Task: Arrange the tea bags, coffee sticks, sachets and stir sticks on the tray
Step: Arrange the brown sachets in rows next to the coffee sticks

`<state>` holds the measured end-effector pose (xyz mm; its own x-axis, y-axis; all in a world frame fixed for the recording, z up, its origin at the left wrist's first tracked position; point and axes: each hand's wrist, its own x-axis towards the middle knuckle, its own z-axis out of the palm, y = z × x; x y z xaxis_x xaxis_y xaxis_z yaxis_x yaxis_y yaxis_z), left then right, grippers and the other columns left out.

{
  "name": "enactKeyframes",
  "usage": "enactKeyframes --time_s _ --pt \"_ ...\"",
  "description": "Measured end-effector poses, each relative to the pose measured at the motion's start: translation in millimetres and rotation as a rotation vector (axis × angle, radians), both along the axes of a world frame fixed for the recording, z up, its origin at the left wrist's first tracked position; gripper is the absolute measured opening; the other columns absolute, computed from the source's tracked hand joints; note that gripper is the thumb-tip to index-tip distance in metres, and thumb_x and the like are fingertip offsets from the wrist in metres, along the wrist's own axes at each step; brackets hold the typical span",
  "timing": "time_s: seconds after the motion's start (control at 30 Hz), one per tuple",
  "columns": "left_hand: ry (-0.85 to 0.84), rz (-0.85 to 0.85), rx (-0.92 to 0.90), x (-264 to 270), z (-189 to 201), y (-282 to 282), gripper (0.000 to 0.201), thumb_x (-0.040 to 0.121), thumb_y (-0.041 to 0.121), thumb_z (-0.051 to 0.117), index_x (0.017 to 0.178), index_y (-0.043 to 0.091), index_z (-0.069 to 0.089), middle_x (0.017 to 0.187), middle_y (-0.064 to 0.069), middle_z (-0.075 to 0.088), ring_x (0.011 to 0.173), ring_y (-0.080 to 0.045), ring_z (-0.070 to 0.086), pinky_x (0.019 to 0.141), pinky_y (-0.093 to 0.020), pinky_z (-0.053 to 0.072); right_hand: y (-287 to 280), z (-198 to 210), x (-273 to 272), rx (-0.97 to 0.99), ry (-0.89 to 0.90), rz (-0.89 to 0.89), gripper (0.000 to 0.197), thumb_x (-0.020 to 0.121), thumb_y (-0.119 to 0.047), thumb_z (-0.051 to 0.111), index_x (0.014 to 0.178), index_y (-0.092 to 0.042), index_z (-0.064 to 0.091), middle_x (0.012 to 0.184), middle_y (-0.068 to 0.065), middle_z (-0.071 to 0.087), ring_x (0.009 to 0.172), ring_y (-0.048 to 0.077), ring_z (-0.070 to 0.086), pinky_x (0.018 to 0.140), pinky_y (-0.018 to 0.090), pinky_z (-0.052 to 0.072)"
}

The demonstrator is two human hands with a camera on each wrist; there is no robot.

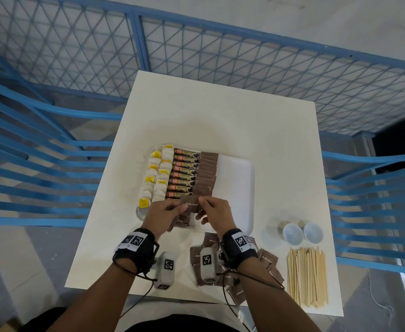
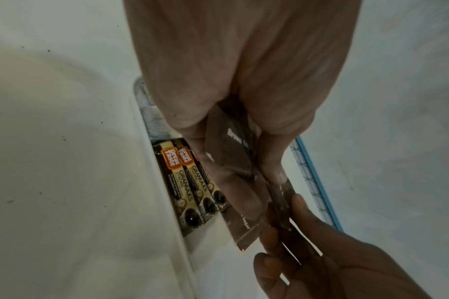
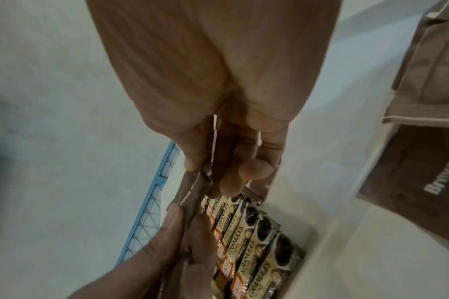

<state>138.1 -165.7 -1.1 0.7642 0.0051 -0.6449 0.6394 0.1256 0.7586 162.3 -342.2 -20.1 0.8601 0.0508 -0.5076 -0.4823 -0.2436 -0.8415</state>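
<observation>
Nearest you, loose brown sachets (image 1: pixel 269 262) lie on the tabletop (image 1: pixel 220 121), with the stir sticks (image 1: pixel 307 276) at the near right and 2 white cups (image 1: pixel 302 232) just beyond them. Over the tray's (image 1: pixel 239 178) near edge, your left hand (image 1: pixel 166 215) grips a stack of sachets while your right hand (image 1: pixel 214 213) pinches 1 brown sugar sachet (image 1: pixel 191 204). Farther in, the tray holds tea bags (image 1: pixel 154 176) on the left, coffee sticks (image 1: pixel 184 174) beside them, then a row of sachets (image 1: pixel 206 173).

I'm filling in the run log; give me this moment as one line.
step: placing sachets | left hand: holds sachet stack | right hand: pinches brown sugar sachet | tray: right side bare | stir sticks: on table
</observation>
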Motion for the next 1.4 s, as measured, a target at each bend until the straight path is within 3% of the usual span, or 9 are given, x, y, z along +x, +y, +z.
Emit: enactKeyframes --time_s 0.17,0.33,0.53,0.67,0.77,0.93,1.07,1.4 --pt "-0.008 -0.021 0.029 -1.9 -1.8 0.7 0.011 0.098 0.006 0.067 0.102 -0.001 0.074 0.088 -0.020 0.077 0.075 -0.031 0.074 0.065 -0.039 0.064 0.5 -0.9 -5.4 -0.091 0.013 0.109 0.020 0.087 -0.030 0.079 0.087 -0.011 0.072 0.072 0.003 0.074 0.056 0.014 0.065 0.054 0.028 0.052" --pt "-0.008 -0.035 0.067 -3.3 -3.6 1.5 0.010 0.097 0.006 0.067 0.102 0.000 0.074 0.086 -0.016 0.078 0.072 -0.025 0.075 0.059 -0.034 0.063 -3.2 -0.7 -5.3 -0.137 0.002 0.109 0.020 0.084 -0.029 0.082 0.091 -0.012 0.075 0.069 0.003 0.073 0.050 0.008 0.058 0.051 0.020 0.047" --pt "0.012 -0.067 0.050 -1.5 -7.6 3.8 0.010 0.099 0.000 0.063 0.098 0.001 0.072 0.078 -0.013 0.077 0.066 -0.022 0.074 0.059 -0.033 0.063 -11.6 -1.6 -7.2 -0.002 0.052 0.121 0.008 0.089 -0.013 0.075 0.093 -0.007 0.075 0.074 0.014 0.073 0.059 0.021 0.062 0.060 0.034 0.054" --pt "0.026 -0.074 0.043 0.7 -8.6 3.9 0.012 0.100 0.002 0.061 0.099 0.008 0.072 0.087 -0.017 0.078 0.073 -0.027 0.074 0.062 -0.037 0.064 -13.8 -1.9 -4.0 -0.011 0.035 0.095 0.009 0.088 -0.011 0.076 0.093 -0.004 0.074 0.071 0.013 0.072 0.056 0.019 0.061 0.056 0.030 0.053" --pt "0.058 -0.045 0.048 2.9 -10.4 7.1 0.010 0.101 0.008 0.063 0.105 0.005 0.072 0.090 -0.018 0.077 0.072 -0.027 0.073 0.056 -0.035 0.062 -19.7 -10.8 -0.7 -0.084 0.021 -0.003 0.010 0.089 -0.015 0.076 0.091 -0.005 0.072 0.070 0.007 0.072 0.056 0.017 0.059 0.053 0.027 0.048" --pt "0.101 -0.046 0.036 3.8 -14.0 16.8 0.012 0.101 0.003 0.061 0.110 0.001 0.068 0.096 -0.023 0.075 0.071 -0.030 0.074 0.053 -0.034 0.059 -27.6 -31.1 -3.2 -0.329 -0.075 -0.023 0.013 0.084 -0.024 0.081 0.094 -0.016 0.078 0.086 -0.001 0.074 0.076 0.013 0.065 0.073 0.022 0.050" --pt "0.123 -0.068 0.012 3.3 -14.8 18.1 0.016 0.098 -0.008 0.055 0.110 -0.003 0.064 0.088 -0.020 0.072 0.068 -0.032 0.072 0.053 -0.037 0.059 -24.5 -30.1 -4.6 -0.403 -0.081 0.000 0.010 0.082 -0.021 0.082 0.090 -0.019 0.078 0.079 -0.007 0.070 0.069 -0.002 0.059 0.067 0.007 0.040" --pt "0.127 -0.084 0.026 3.1 -14.1 15.3 0.022 0.096 -0.013 0.050 0.110 -0.003 0.064 0.088 -0.020 0.072 0.072 -0.034 0.072 0.057 -0.040 0.060 -18.5 -30.0 -2.7 -0.472 -0.062 -0.039 0.018 0.076 -0.025 0.087 0.081 -0.019 0.070 0.070 -0.013 0.066 0.065 -0.002 0.059 0.059 0.003 0.041"
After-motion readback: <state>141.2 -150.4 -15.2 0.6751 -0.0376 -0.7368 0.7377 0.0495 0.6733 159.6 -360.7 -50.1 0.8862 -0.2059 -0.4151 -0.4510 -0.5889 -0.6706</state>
